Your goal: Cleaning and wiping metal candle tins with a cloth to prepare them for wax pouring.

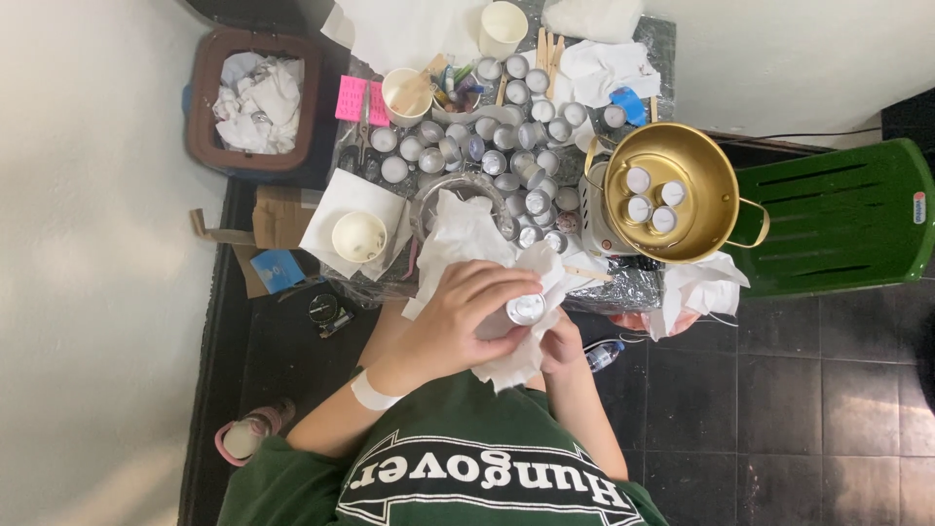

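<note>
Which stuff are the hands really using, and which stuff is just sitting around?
In use:
left hand
right hand
small metal cup
white tissue

Just lying about:
gold pot with four cups inside
other metal cups
paper cup
wooden sticks
bin of tissues
green chair

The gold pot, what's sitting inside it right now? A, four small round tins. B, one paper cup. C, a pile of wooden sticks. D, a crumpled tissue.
A: the gold pot holds four small round tins grouped near its middle, with no sticks, tissue or cup inside it.
</note>
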